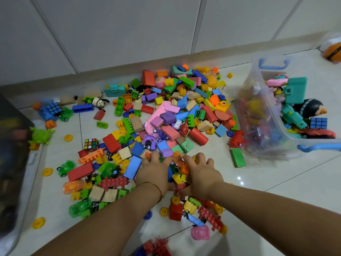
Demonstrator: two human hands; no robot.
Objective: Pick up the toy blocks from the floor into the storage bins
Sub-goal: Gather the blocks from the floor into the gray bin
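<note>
toy blocks [171, 115] heaped on glossy white tile floor [267, 183]: studded plastic bricks, matte foam slabs, plain wooden wedges, red cylinder [198, 136]. your left hand [153, 174] and right hand [203, 175] at pile's near edge, palms turned inward, forearms converging. fingers of both curled over clump of small bricks [178, 171] squeezed between them, both grasping it. thin gold bangle [149, 183] on left wrist. storage bin [262, 141], clear plastic with blue handles, sits right of pile, part-filled with toys.
</note>
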